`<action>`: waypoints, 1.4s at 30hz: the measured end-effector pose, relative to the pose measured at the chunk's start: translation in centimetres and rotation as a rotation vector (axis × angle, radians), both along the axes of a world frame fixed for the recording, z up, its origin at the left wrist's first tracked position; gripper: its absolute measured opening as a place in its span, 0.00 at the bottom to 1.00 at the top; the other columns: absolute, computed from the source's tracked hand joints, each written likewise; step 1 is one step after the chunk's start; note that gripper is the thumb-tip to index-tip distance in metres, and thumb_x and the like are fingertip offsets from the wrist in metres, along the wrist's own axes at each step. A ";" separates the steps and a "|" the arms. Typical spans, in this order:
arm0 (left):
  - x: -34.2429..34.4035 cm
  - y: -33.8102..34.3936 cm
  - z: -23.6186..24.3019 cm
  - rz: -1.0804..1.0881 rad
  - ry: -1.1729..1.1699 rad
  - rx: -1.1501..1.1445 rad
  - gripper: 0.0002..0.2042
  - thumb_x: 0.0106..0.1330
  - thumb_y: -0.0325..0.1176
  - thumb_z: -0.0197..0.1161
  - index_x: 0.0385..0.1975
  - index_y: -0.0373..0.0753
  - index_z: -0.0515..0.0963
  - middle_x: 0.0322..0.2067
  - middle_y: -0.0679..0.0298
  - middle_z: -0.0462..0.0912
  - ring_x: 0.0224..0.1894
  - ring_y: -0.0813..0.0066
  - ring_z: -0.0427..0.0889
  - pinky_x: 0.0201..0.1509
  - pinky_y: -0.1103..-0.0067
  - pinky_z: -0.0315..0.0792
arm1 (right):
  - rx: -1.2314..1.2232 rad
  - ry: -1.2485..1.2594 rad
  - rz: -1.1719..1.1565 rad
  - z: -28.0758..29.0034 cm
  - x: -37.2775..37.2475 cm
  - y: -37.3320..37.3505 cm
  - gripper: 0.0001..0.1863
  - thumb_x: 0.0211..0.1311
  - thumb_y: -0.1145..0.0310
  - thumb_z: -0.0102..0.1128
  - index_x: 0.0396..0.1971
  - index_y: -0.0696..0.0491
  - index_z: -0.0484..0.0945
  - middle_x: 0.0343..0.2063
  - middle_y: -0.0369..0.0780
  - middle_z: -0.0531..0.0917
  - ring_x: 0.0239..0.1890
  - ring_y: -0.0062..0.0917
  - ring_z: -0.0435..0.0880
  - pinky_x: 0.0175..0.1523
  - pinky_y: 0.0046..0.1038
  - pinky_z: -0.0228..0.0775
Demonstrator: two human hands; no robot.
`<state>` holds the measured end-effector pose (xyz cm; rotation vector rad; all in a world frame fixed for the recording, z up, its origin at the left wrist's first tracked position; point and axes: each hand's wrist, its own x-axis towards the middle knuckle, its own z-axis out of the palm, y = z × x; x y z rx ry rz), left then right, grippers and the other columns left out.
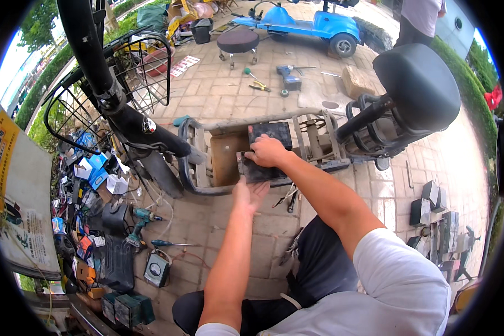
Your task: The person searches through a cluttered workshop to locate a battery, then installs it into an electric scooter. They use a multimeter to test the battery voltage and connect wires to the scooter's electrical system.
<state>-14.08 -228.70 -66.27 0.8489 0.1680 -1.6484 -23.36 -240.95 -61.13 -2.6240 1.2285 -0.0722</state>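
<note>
A black box-shaped battery (257,171) sits at the near edge of the open floor compartment (224,159) of an electric scooter. My right hand (269,151) lies on top of it, fingers curled over its upper edge. My left hand (251,193) presses flat against its near side, fingers spread. A second black battery (270,132) stands just behind, deeper in the compartment.
The scooter's black seat (417,84) is tipped up at right, its wire basket (140,73) and stem at left. A cordless drill (140,221), a screwdriver (171,243), a meter (157,270) and pliers (288,199) lie on the paving. Several batteries (434,210) stand at right. A stool (238,42) and blue scooter (313,22) stand beyond.
</note>
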 end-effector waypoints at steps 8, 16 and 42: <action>1.9 -1.0 0.3 -0.213 -0.796 -0.067 0.17 0.69 0.43 0.54 0.28 0.33 0.74 0.22 0.60 0.78 0.25 0.71 0.82 0.23 0.78 0.73 | -0.064 0.085 -0.151 1.4 -4.0 0.4 0.22 0.62 0.49 0.50 0.32 0.52 0.84 0.40 0.45 0.81 0.51 0.40 0.73 0.53 0.45 0.63; 4.4 -5.8 -5.0 -0.477 -1.661 -0.122 0.37 0.61 0.54 0.58 0.56 0.22 0.66 0.53 0.36 0.72 0.60 0.48 0.70 0.62 0.67 0.63 | -0.552 -0.322 -0.488 1.6 -16.8 -2.4 0.22 0.56 0.59 0.60 0.47 0.57 0.76 0.50 0.50 0.75 0.54 0.41 0.73 0.58 0.42 0.65; 8.8 -3.9 0.6 -0.639 -1.659 -0.444 0.37 0.62 0.46 0.60 0.63 0.25 0.58 0.61 0.39 0.64 0.65 0.50 0.63 0.67 0.70 0.57 | 0.010 -0.364 0.183 8.6 -5.6 4.6 0.17 0.54 0.64 0.63 0.41 0.58 0.78 0.43 0.50 0.78 0.50 0.45 0.74 0.54 0.40 0.66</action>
